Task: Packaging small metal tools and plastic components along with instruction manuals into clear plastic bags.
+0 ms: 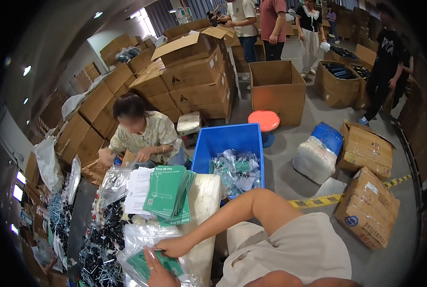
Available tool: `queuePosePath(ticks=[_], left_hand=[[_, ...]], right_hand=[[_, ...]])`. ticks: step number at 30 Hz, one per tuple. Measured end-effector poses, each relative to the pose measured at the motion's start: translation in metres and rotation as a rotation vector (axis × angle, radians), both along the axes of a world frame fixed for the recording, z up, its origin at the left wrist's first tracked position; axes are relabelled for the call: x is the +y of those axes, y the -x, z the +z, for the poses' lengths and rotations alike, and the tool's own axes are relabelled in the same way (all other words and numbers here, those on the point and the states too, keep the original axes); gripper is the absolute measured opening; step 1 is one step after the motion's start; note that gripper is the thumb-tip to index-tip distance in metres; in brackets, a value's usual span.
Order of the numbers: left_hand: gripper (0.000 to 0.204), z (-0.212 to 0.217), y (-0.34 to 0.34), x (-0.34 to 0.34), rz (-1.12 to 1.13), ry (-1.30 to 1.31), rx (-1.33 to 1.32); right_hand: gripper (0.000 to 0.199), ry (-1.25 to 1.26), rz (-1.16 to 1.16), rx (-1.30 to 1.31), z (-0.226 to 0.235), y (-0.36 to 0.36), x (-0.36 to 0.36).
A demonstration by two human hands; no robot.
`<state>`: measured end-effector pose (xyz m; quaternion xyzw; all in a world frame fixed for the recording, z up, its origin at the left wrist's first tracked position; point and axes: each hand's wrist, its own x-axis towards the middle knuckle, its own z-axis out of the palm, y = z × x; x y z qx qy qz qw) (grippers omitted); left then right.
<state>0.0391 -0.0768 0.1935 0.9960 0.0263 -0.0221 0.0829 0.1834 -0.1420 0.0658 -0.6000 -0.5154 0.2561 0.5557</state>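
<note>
Low in the view, a green booklet (169, 265) lies in or on a clear plastic bag (138, 234). My right hand (173, 246) is closed on the booklet's upper edge, its forearm coming in from the right. From the lower edge my left hand (160, 273) grips the same booklet, with fingers along its face; the grip's underside is hidden. Just beyond my hands, a fanned stack of green booklets (168, 191) rests beside white printed sheets (138, 191). A heap of small black and metal parts (101, 246) spreads to the left.
A blue bin (228, 134) holds several clear packets with green inserts. Across the table sits a co-worker (144, 129), hands at a brown bag. An orange-topped stool (264, 121), an open carton (278, 91) and taped boxes (369, 208) stand on the floor. Other people stand farther back.
</note>
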Motion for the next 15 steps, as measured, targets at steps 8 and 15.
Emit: queuePosePath(ticks=[8, 15], left_hand=[[0.07, -0.061, -0.012, 0.037, -0.176, 0.121, -0.263], [0.064, -0.048, -0.003, 0.028, -0.26, 0.026, -0.276]], right_hand=[[0.025, -0.008, 0.006, -0.286, -0.024, 0.002, 0.031], [0.02, -0.001, 0.042, 0.411, 0.006, 0.008, 0.02]])
